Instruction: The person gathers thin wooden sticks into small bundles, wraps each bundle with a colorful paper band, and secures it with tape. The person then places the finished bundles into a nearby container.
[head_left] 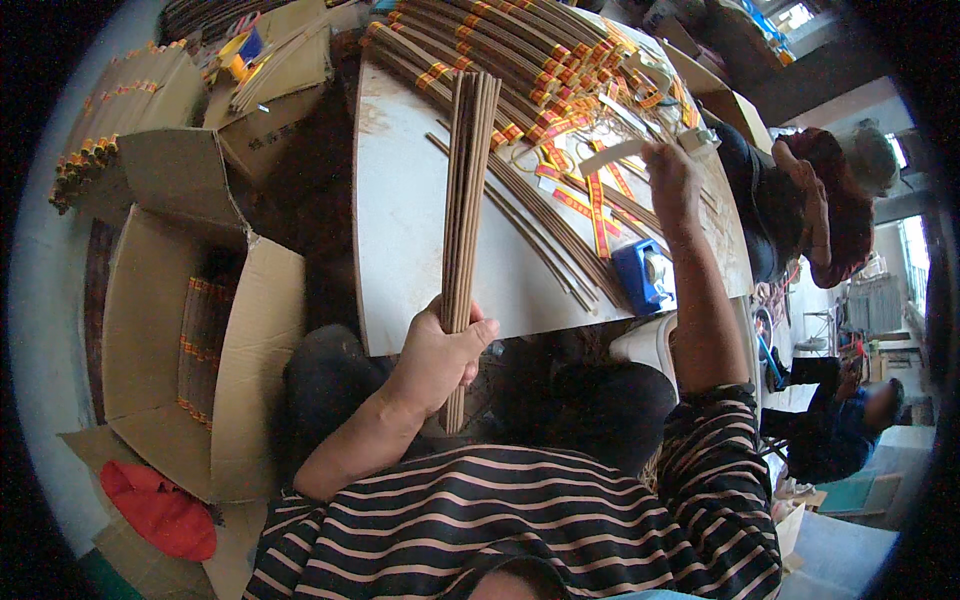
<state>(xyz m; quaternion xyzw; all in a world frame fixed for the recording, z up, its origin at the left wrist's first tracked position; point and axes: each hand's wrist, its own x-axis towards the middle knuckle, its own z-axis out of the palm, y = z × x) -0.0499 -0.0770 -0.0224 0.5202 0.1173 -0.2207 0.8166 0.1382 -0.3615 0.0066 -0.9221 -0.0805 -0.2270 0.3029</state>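
My left hand (440, 350) is wrapped round the lower part of a bundle of brown incense sticks (470, 190), held upright in front of me at the table's near edge. No band shows round this bundle. My right hand (674, 185) is raised over the right side of the table, fingers closed at the end of a pale paper strip (610, 157). Red and yellow paper bands (597, 215) lie scattered beside it. Below that hand stands a blue tape dispenser (642, 277). Loose incense sticks (560, 230) lie slantwise on the table between my hands.
Banded incense bundles (500, 50) are piled across the far side of the white table (400, 240). An open cardboard box (255, 350) with banded bundles stands at left, near a red cloth (160, 510). Another person (810, 200) sits beyond the table's right edge; one more is farther right.
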